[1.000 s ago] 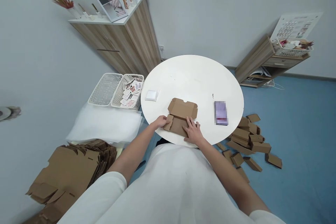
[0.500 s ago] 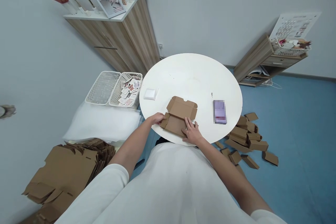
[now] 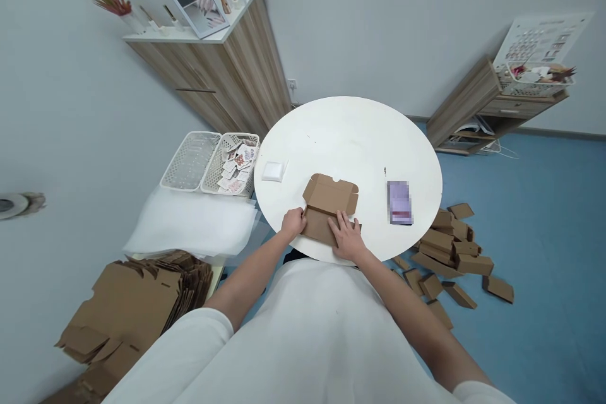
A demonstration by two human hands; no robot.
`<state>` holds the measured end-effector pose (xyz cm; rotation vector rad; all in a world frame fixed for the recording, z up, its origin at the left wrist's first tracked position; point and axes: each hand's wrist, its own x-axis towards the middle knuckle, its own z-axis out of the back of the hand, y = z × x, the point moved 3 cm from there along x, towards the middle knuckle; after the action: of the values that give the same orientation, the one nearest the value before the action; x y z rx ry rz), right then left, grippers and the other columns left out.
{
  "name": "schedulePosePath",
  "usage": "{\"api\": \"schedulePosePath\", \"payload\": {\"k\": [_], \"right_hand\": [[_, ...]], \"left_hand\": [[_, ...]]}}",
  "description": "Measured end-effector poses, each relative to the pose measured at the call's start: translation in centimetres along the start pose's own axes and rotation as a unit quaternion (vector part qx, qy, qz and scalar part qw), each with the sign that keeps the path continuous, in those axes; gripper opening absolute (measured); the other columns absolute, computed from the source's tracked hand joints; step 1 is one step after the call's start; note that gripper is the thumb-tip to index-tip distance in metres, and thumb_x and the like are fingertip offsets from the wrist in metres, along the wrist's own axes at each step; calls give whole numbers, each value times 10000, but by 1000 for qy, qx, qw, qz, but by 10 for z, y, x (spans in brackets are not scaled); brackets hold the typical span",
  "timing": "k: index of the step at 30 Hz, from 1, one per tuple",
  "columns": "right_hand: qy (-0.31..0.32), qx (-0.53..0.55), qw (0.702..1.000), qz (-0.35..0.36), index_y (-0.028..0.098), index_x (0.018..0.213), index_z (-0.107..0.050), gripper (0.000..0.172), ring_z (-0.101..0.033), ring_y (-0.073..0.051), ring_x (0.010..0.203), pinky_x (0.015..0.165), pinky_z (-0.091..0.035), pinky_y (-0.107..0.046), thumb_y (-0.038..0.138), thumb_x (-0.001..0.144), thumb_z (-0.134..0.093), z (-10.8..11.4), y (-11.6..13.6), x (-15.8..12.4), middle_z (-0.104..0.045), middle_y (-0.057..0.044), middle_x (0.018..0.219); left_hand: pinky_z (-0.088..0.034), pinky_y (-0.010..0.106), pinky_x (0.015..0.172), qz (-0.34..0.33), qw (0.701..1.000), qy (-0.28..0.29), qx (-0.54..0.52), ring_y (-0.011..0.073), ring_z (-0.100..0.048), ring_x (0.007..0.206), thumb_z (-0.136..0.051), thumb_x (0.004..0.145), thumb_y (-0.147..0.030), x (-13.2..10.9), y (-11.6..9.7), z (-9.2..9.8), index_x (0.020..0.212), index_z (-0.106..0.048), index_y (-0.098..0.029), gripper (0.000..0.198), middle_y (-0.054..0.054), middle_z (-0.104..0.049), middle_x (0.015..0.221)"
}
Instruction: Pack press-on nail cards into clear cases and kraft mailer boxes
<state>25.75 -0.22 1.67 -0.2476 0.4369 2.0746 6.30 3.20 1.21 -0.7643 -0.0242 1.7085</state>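
Observation:
A brown cardboard box [image 3: 330, 194], partly folded, lies on the white round table [image 3: 350, 132] near its front edge. Its lid panel with side flaps spreads away from me. Closed at the box's left side, my left hand [image 3: 294, 222] grips the side flap, which now stands up. My right hand [image 3: 348, 237] rests with fingers spread on the box's base panel, toward the right. Part of the base is hidden under that hand. To the right of the box lies a purple stack [image 3: 400, 203], blurred out. A small white packet [image 3: 273, 170] sits at the table's left.
Left of the table are two white baskets [image 3: 203, 184], one holding small cards, above white translucent sheets [image 3: 189, 221] and a stack of flat cardboard [image 3: 127, 297]. Folded boxes [image 3: 473, 264] lie on the blue floor at right. Wooden cabinets [image 3: 255, 57] stand behind.
My left hand has moved slightly right and turned the box's left side flap up and inward. The right hand stays on the base panel. The view has shifted a little.

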Motion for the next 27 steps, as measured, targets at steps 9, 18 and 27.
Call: {"api": "schedulePosePath", "payload": {"k": [9,18,27], "right_hand": [[4,3,1000,6,159,1394,-144,883,19,-317,1346,1023,-43,-532,250,629,-576,3,-20,7,-15,-162,1479],[-90,115,984,-100,205,1396,-122,842,-2,-305,1349,1016,-160,-496,463,710,-536,4,-41,-15,-1,-121,1483],[-89,540,795,-262,145,1380,-217,673,-570,-221,1011,789,-477,-332,382,794,-446,-26,-68,-32,-509,-137,1249]], "left_hand": [[-387,343,852,-184,981,68,13,310,-497,1079,-777,424,-510,-16,-17,5,1396,-49,-226,1247,135,-458,1219],[-394,338,838,-140,982,111,61,335,-501,1060,-794,392,-488,-4,-19,2,1396,-82,-249,1253,121,-452,1165],[-389,348,851,-131,984,108,46,336,-491,1068,-793,402,-484,-4,-18,-1,1397,-75,-245,1250,126,-450,1164]]}}
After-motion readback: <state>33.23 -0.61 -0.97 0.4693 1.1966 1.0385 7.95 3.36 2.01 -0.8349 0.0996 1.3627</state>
